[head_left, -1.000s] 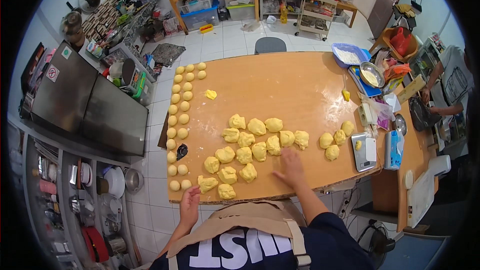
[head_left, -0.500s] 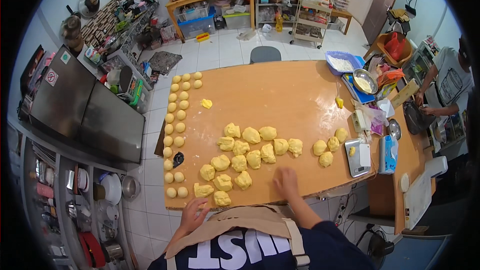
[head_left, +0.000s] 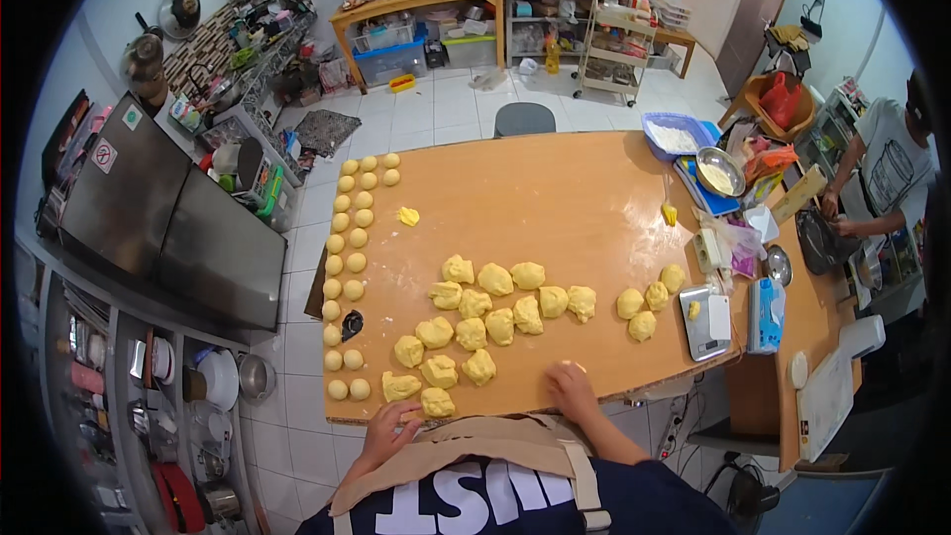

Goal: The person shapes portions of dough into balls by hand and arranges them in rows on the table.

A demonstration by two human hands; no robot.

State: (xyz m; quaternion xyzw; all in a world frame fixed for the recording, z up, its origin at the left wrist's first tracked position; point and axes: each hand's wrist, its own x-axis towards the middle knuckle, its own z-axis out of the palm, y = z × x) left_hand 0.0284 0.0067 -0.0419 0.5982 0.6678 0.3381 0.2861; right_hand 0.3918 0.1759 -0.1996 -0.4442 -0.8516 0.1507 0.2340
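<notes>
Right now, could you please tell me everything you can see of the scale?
The scale is a flat, roughly rectangular slab, silvery and white, perhaps metal and plastic. It lies near the table's near right corner, a small yellow scrap on top. A blue pack stands to its right. Any readout is too small to tell.

Left hand [head_left: 389,428] low and close to the body, fingers [head_left: 395,411] loosely parted, left forearm [head_left: 357,466] slanting up behind it! Across, well apart, the right hand [head_left: 571,390] sits higher, fingers curled, right forearm [head_left: 609,438] angling in from lower right!
</notes>
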